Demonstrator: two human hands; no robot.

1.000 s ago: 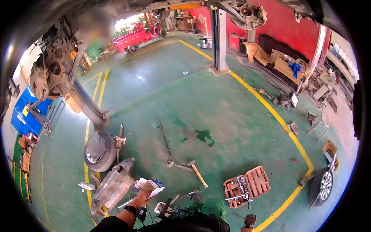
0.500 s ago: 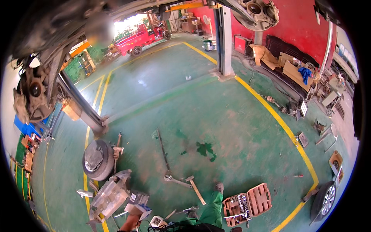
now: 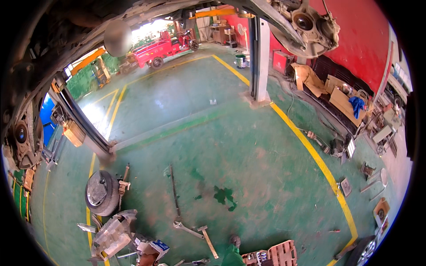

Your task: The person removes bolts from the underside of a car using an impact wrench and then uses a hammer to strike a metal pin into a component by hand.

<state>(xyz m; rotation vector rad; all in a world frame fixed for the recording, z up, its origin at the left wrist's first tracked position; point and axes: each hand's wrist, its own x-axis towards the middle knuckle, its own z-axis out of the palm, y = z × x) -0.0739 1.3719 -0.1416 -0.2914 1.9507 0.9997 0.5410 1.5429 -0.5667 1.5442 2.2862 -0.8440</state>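
Observation:
My left hand (image 3: 148,259) is at the lower edge, gripping a small white-and-blue cardboard box (image 3: 158,248) beside a bent metal plate (image 3: 114,235). My right hand is out of sight. A green trouser leg and shoe (image 3: 232,250) show at the bottom, just left of an open socket set case (image 3: 280,252). An adjustable wrench (image 3: 187,228) and a hammer (image 3: 208,241) lie on the floor near a long bar (image 3: 174,195). Overhead is a raised car's underside (image 3: 66,20), with a hub assembly (image 3: 306,26) hanging at the right.
A wheel (image 3: 95,193) lies at left, another (image 3: 363,252) at lower right. Lift posts (image 3: 262,57) (image 3: 84,124) stand either side. Cardboard (image 3: 306,77) fills a dark bench on the right, with scattered parts (image 3: 337,146) below. A red cargo tricycle (image 3: 155,55) stands at the back.
My view has tilted upward, so the floor items and my left hand sit lower and more car underside shows. The green leg appeared and then sank toward the lower edge.

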